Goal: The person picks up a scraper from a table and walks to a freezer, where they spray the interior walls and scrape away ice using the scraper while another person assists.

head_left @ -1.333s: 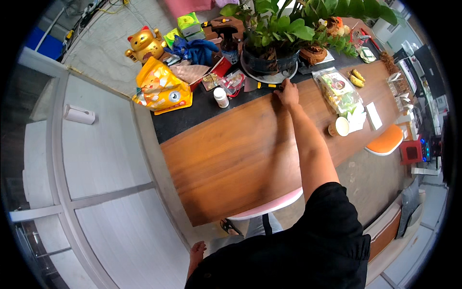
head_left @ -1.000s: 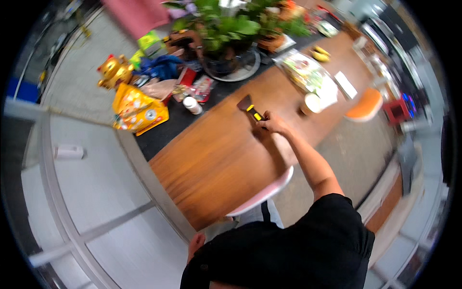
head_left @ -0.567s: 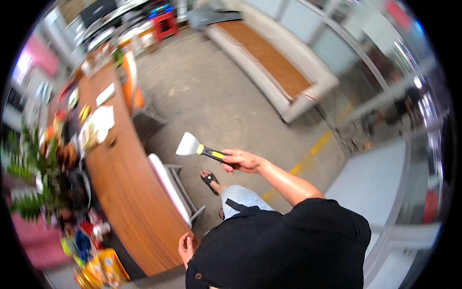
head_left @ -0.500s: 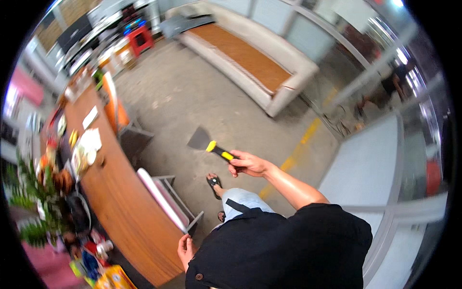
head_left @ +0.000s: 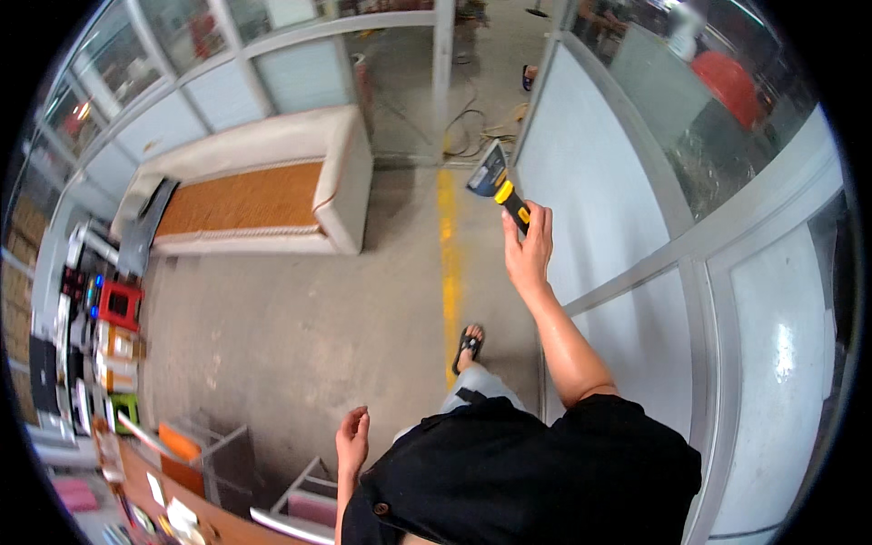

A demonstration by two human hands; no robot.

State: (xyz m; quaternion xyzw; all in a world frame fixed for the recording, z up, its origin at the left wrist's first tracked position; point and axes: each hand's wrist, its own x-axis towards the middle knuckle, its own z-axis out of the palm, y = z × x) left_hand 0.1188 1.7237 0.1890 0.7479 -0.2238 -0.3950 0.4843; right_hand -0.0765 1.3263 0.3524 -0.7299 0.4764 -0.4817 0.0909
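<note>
A putty knife (head_left: 512,202) with a black and yellow handle is gripped in my right hand (head_left: 529,252), which is closed round the handle. Its wide dark blade points up and to the left, in front of the doorway and near the white partition panel. My left hand (head_left: 352,442) hangs low beside my body, its fingers loosely bent and nothing visible in them. A chair with a pale backrest is the closest furniture to that hand.
A pale sofa (head_left: 349,186) with a brown mat stands at the far left. A yellow line (head_left: 448,245) runs along the floor to the doorway, where cables (head_left: 468,132) lie coiled. Glazed partition panels (head_left: 599,173) border my right. A wooden desk (head_left: 195,500) and chairs (head_left: 304,509) are at lower left.
My view has turned right, so the desk has slid to the lower left and the doorway has come into view. The putty knife, still in my right hand, now points more upward.
</note>
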